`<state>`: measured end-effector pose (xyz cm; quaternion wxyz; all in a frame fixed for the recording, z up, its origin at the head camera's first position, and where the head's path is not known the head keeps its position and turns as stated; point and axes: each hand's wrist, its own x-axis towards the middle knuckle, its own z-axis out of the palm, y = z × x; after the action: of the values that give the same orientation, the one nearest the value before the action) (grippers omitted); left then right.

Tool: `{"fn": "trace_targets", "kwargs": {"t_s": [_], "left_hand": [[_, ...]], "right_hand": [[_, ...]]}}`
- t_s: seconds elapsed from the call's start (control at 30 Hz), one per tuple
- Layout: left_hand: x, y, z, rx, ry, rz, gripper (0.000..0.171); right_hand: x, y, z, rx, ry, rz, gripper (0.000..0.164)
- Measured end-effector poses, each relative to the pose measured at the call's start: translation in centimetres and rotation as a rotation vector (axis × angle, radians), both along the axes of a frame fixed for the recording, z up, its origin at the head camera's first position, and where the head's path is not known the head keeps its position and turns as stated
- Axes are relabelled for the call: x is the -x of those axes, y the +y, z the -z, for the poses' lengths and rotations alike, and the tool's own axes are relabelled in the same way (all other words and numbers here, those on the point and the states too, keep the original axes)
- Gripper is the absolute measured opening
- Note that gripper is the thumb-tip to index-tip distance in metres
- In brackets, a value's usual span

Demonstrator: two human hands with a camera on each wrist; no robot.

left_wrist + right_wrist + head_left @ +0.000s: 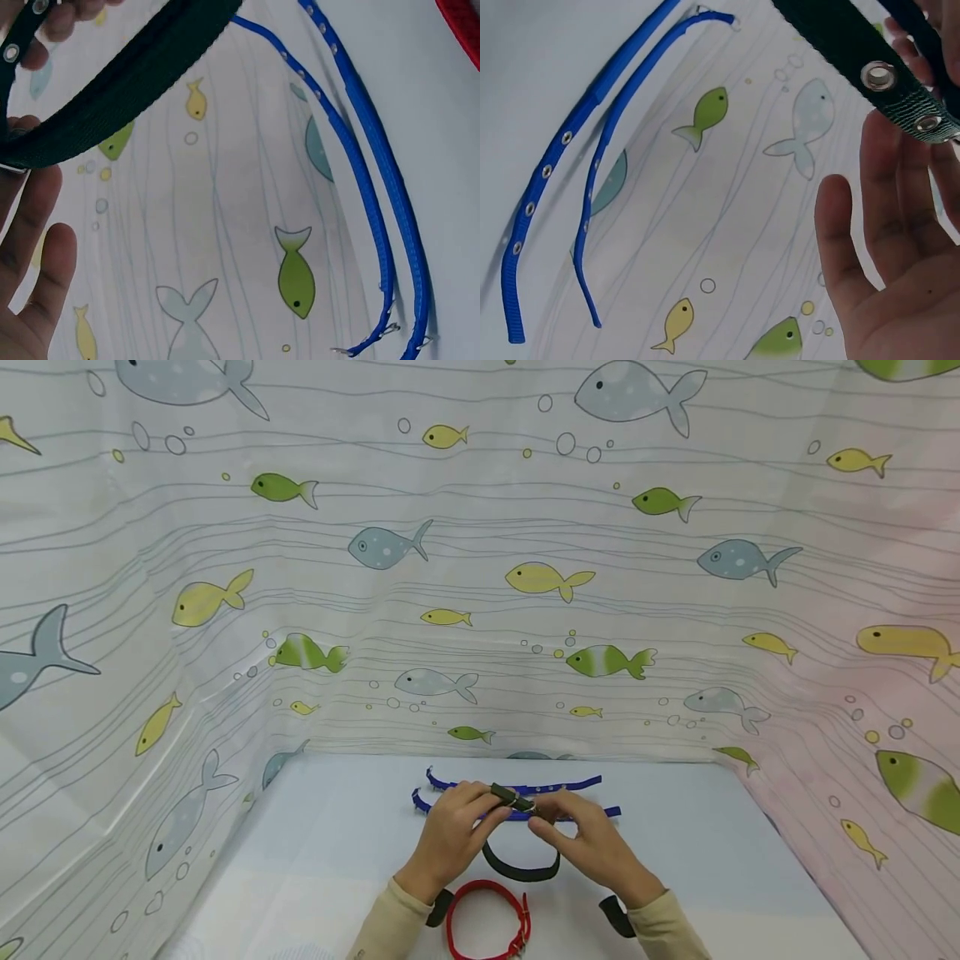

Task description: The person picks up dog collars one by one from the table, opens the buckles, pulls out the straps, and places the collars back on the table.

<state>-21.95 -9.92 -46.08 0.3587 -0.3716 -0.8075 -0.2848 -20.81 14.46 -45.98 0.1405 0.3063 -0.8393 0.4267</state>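
Note:
Both hands hold a dark green collar (pixel 522 873) with metal eyelets above the table, its loop hanging below them. My left hand (pixel 453 831) pinches the strap beside the metal buckle, fingers on top and thumb beneath. At the buckle's other side, my right hand (pixel 588 839) grips the strap with thumb and fingers. The left wrist view shows the wide band of the green collar (pixel 127 90) bending round to the buckle at the left fingers. Eyelets along the green collar (pixel 832 45) show near the right fingertips in the right wrist view.
Two blue collars (pixel 581 783) with eyelets lie stretched out side by side behind the hands. A red collar (pixel 486 885), fastened into a ring, lies on the white table (pixel 300 835) between the forearms. A fish-patterned curtain (pixel 487 527) surrounds the table's back and sides.

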Motion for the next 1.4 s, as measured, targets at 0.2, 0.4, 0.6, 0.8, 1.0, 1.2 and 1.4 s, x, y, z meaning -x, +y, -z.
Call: {"fn": "trace_targets", "kwargs": {"t_s": [0.2, 0.4, 0.6, 0.8, 1.0, 1.2, 1.4], "left_hand": [[0.0, 0.3, 0.2, 0.007, 0.007, 0.015, 0.016], [-0.3, 0.4, 0.0, 0.011, 0.006, 0.015, 0.015], [-0.2, 0.0, -0.3, -0.001, 0.003, 0.020, 0.012], [-0.1, -0.4, -0.2, -0.014, -0.002, 0.022, 0.023], [-0.1, -0.1, 0.1, -0.008, 0.022, 0.028, 0.024], [-0.2, 0.0, 0.2, -0.002, 0.009, 0.027, 0.027], [-0.3, -0.1, 0.2, 0.009, 0.010, 0.019, 0.027]], "right_hand": [[0.0, -0.8, -0.2, 0.023, 0.129, 0.026, 0.016], [-0.3, -0.7, -0.3, 0.057, 0.091, 0.022, 0.016], [-0.2, -0.2, -0.3, 0.044, 0.034, -0.028, 0.020], [-0.1, -0.2, -0.1, 0.069, -0.009, -0.049, 0.022], [-0.4, -1.0, -0.5, 0.118, 0.024, -0.014, 0.018], [-0.5, -1.1, -0.8, 0.139, 0.007, 0.011, 0.019], [-0.3, -0.4, -0.4, 0.098, -0.038, -0.011, 0.021]]}}
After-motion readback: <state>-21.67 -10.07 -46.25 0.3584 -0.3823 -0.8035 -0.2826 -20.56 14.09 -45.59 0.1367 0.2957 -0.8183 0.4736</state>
